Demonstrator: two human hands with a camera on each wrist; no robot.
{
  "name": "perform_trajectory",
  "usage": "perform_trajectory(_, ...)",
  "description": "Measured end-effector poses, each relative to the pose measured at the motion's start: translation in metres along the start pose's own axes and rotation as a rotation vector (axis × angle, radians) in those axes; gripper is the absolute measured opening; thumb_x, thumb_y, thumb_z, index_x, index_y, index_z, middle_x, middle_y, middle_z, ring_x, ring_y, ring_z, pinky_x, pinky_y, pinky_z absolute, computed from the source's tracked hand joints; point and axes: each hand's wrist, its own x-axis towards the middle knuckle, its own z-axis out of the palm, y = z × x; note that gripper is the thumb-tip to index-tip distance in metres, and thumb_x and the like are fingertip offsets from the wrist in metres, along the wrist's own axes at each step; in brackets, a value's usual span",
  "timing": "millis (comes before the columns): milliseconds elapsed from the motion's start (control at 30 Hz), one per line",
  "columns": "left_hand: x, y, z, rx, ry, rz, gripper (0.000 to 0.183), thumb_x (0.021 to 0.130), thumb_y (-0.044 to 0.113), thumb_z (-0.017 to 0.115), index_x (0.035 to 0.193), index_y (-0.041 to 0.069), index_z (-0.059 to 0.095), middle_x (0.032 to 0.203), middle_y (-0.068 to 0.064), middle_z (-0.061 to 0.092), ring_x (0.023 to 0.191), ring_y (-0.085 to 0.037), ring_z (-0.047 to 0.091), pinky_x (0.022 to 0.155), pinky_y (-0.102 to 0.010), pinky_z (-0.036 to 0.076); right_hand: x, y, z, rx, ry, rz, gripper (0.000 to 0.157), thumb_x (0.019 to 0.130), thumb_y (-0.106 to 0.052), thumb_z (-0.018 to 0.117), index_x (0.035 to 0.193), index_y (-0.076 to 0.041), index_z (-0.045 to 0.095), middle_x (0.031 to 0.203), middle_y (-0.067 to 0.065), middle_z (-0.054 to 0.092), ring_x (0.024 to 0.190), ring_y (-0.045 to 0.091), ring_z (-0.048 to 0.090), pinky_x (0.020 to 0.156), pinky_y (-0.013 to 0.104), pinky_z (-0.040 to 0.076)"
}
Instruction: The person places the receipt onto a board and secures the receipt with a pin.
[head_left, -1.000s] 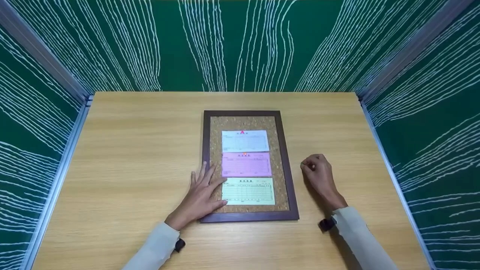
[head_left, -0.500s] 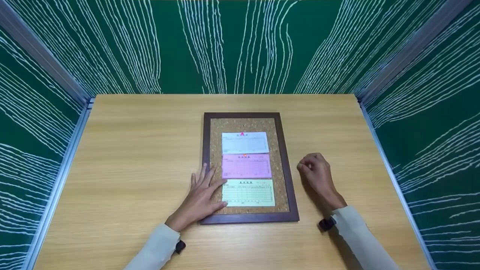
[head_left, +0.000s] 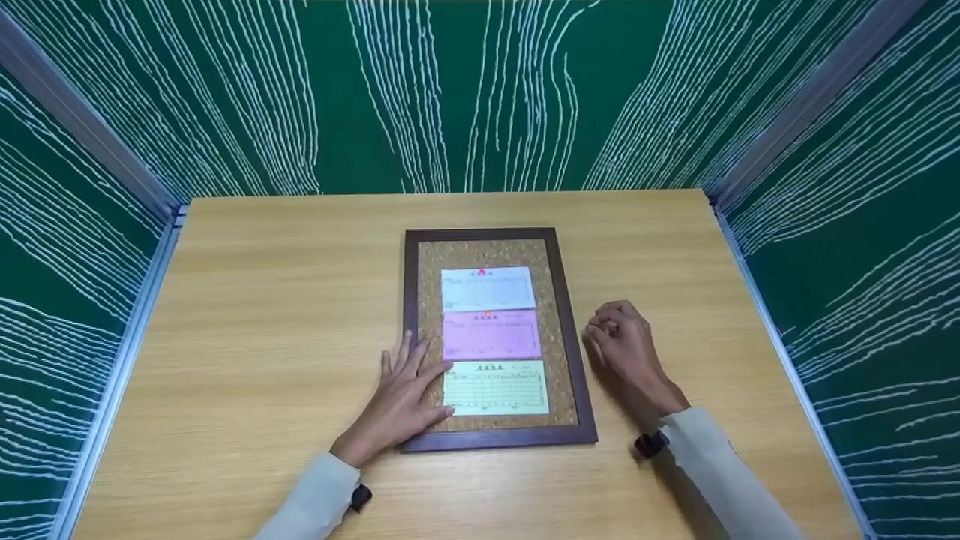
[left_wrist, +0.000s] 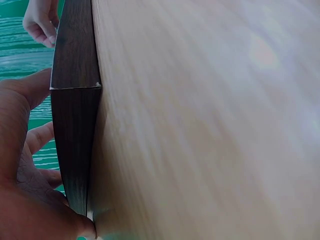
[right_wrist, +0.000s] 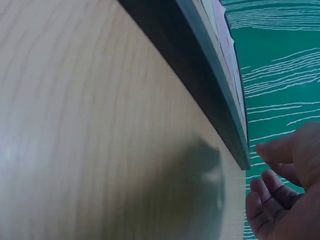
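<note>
A cork board (head_left: 559,337) in a dark brown frame lies on the wooden table. On it, one below another, are a white slip (head_left: 487,291), a pink slip (head_left: 491,336) and a green slip (head_left: 495,388). My left hand (head_left: 397,397) rests spread over the frame's left side, with thumb and forefinger at the green slip's left corners. Beside the frame's right side, my right hand (head_left: 622,337) hovers with bent fingers, thumb and forefinger close together. I cannot tell whether something small sits between its fingertips.
A red pin (head_left: 481,271) sits at the white slip's top edge, an orange pin (head_left: 487,314) at the pink slip's. Green panels with wavy white lines (head_left: 375,97) stand around the table (head_left: 285,300) at the back and sides, joined by metal posts.
My right hand has moved a little left and away from me, toward the board's right side. The left hand stays in place on the board. The head view has shifted slightly.
</note>
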Motion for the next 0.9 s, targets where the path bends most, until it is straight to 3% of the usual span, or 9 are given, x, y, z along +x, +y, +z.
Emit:
perform_trajectory(300,0.000,-0.002,0.000,-0.013,-0.013,-0.011,0.072,0.095,0.041,0.087,0.159,0.019,0.061,0.184,-0.016,0.016,0.169,-0.045,-0.006,0.126,-0.080,-0.005,0.002,-0.015,0.005,0.031,-0.034,-0.010,0.006,0.099,0.007,0.076,0.105,0.008,0.077,0.122,0.018,0.066,0.096,0.025,0.070,0.077,0.014,0.052)
perform_trajectory(533,-0.002,-0.004,0.002,-0.020,-0.012,-0.024,0.071,0.095,0.043,0.086,0.157,0.019,0.062,0.183,-0.018,0.019,0.169,-0.046,-0.004,0.126,-0.080,-0.004,-0.001,-0.023,0.010,0.067,-0.055,-0.057,0.005,0.099,0.008,0.077,0.094,0.005,0.077,0.119,0.017,0.068,0.100,0.026,0.071,0.080,0.017,0.054)
perform_trajectory(900,-0.001,0.000,0.001,-0.020,-0.012,-0.013,0.072,0.094,0.040,0.088,0.158,0.019,0.062,0.183,-0.017,0.016,0.169,-0.046,-0.005,0.126,-0.080,-0.005,-0.004,-0.042,0.022,0.133,-0.100,-0.145,0.006,0.098,0.010,0.076,0.094,0.006,0.076,0.117,0.020,0.070,0.104,0.028,0.070,0.082,0.021,0.056)
